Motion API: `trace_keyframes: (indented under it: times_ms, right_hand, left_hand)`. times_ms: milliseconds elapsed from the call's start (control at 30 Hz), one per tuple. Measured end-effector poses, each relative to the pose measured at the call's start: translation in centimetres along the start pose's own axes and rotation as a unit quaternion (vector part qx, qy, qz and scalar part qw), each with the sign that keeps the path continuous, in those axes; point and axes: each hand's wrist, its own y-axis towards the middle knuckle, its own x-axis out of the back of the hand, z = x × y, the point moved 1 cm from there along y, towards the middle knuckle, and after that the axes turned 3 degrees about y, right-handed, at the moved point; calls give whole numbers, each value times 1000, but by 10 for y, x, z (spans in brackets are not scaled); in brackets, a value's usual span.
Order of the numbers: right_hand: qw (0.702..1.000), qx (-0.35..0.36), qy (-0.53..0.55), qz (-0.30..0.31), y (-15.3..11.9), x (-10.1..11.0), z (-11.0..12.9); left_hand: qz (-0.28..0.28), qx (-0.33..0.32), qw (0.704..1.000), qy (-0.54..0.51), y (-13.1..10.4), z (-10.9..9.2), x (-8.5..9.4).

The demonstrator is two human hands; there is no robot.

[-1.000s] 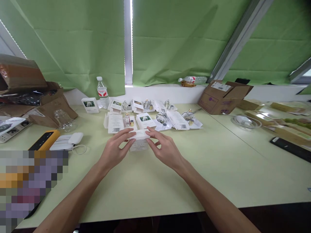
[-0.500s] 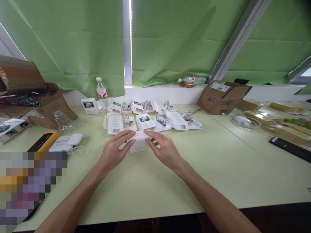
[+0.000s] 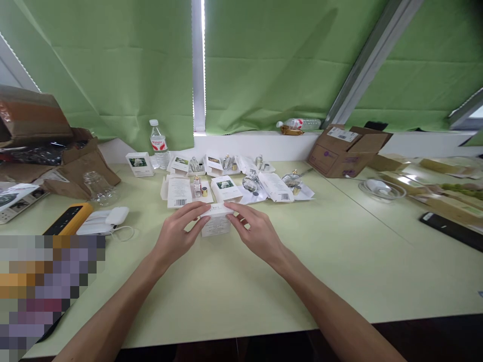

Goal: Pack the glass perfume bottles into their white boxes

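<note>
A small white carton (image 3: 216,226) with fine print stands upright on the pale green table in front of me. My left hand (image 3: 183,229) pinches its upper left corner between thumb and fingers. On the opposite side, my right hand (image 3: 251,229) grips the upper right corner in the same way. Just beyond lie opened white cartons, among them one with a barcode (image 3: 179,192) and one with a flower picture (image 3: 225,188). Small glass perfume bottles, such as a slim one (image 3: 196,187) and a round one (image 3: 250,184), rest beside them with gold caps.
At the back left stand a closed flower-print box (image 3: 139,165) and a water bottle (image 3: 159,146). A cardboard box (image 3: 341,153) sits back right, near a coiled white cable (image 3: 381,189). Brown packaging, a glass jar (image 3: 98,188) and a yellow-black device (image 3: 70,219) are at left.
Both hands keep their hold on the white carton in practically the same place. The whole view has shifted very slightly.
</note>
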Motion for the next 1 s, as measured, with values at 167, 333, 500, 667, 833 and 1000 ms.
trace_keyframes:
  times_ms: [167, 333, 500, 667, 833, 1000]
  right_hand:
    - [1000, 1, -1, 0, 0, 1, 0]
    - [1000, -1, 3, 5, 1, 3, 2]
    - [1000, -1, 5, 7, 1, 5, 3]
    - [1000, -1, 2, 6, 1, 5, 2]
    - [1000, 0, -4, 4, 1, 5, 2]
    - [1000, 3, -4, 3, 1, 6, 5]
  left_hand:
    - [-2, 7, 1000, 0, 1, -2, 1]
    - [-4, 9, 1000, -8, 1, -3, 1]
    - [-5, 12, 1000, -14, 2, -5, 2]
    - [-4, 13, 1000, -21, 3, -6, 2]
    - [-6, 10, 1000, -19, 3, -6, 2]
    - [0, 14, 1000, -23, 3, -7, 3]
